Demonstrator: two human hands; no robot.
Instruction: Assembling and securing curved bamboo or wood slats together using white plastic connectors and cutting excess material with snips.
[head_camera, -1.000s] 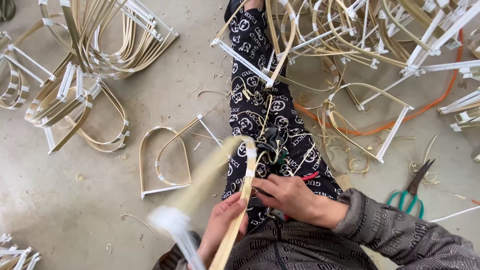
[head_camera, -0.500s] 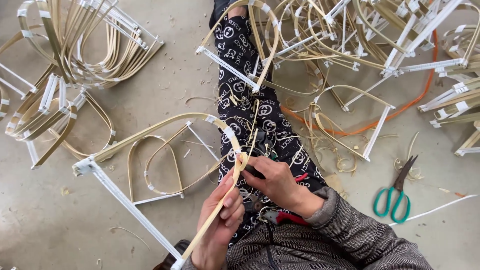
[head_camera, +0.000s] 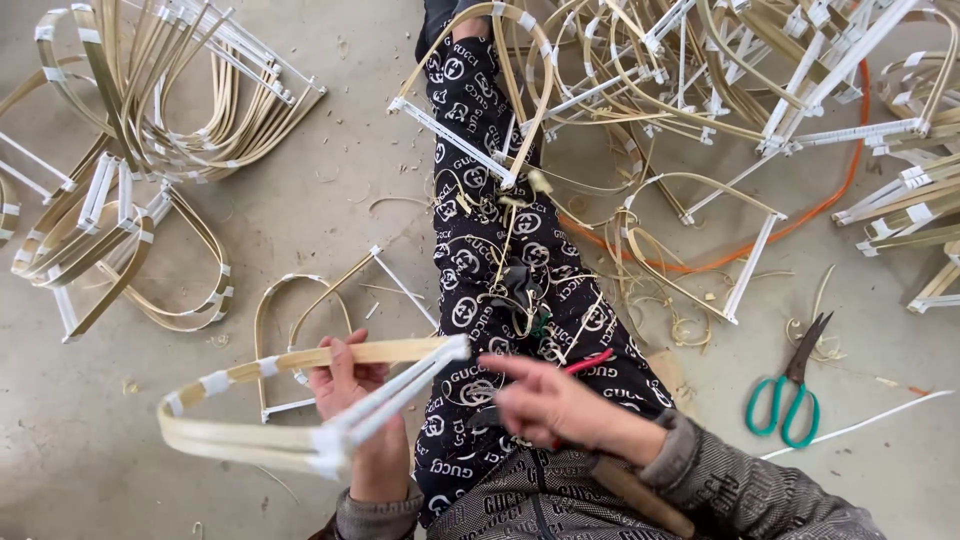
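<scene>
My left hand (head_camera: 358, 405) grips a bent bamboo-strip frame (head_camera: 262, 408), a pale loop bound with white tape at its joints, held out to the lower left and blurred by motion. My right hand (head_camera: 556, 402) hovers over my lap with fingers spread, and a small red-handled tool (head_camera: 590, 361) lies just beside its fingers; whether the hand holds it I cannot tell. My leg in black patterned trousers (head_camera: 480, 250) stretches up the middle, with thin bamboo shavings and a small dark tool (head_camera: 522, 290) lying on it.
Finished bamboo frames are stacked at the upper left (head_camera: 130, 120) and heaped across the upper right (head_camera: 760, 90). One frame (head_camera: 310, 330) lies on the concrete floor by my left hand. Green-handled scissors (head_camera: 790, 390) rest at the right, near an orange cord (head_camera: 800, 215).
The frame in my left hand has swung from upright along my leg down to the lower left. My right hand has let go of it and now hovers over my lap.
</scene>
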